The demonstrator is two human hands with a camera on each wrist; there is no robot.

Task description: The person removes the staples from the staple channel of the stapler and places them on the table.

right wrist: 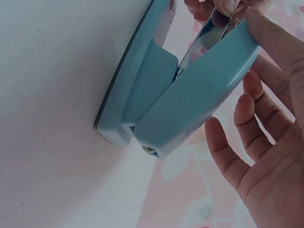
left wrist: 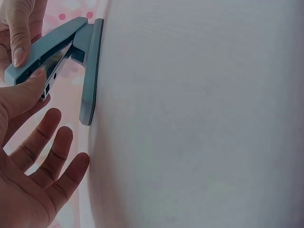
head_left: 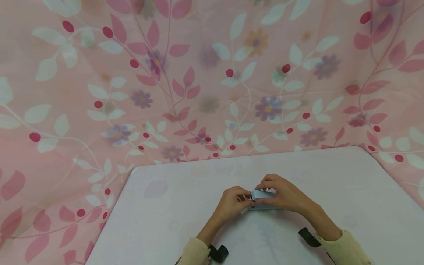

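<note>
A light blue stapler [head_left: 262, 194] stands on the white table, its top arm lifted away from its base [left wrist: 90, 85]. My right hand [head_left: 286, 193] grips the front end of the top cover [right wrist: 204, 90], with the thumb on one side and the lower fingers spread off it. My left hand [head_left: 231, 203] pinches the metal staple magazine [left wrist: 50, 84] near its tip between thumb and index finger. Its other fingers fan out beside the stapler. In the right wrist view, the magazine [right wrist: 202, 45] is swung apart from the cover, showing a gap between them.
The white tabletop [head_left: 159, 221] has rounded corners and spreads around both hands. Behind it hangs a pink flowered cloth [head_left: 198, 92]. Dark wrist-worn devices [head_left: 218, 254] sit at both yellow sleeves.
</note>
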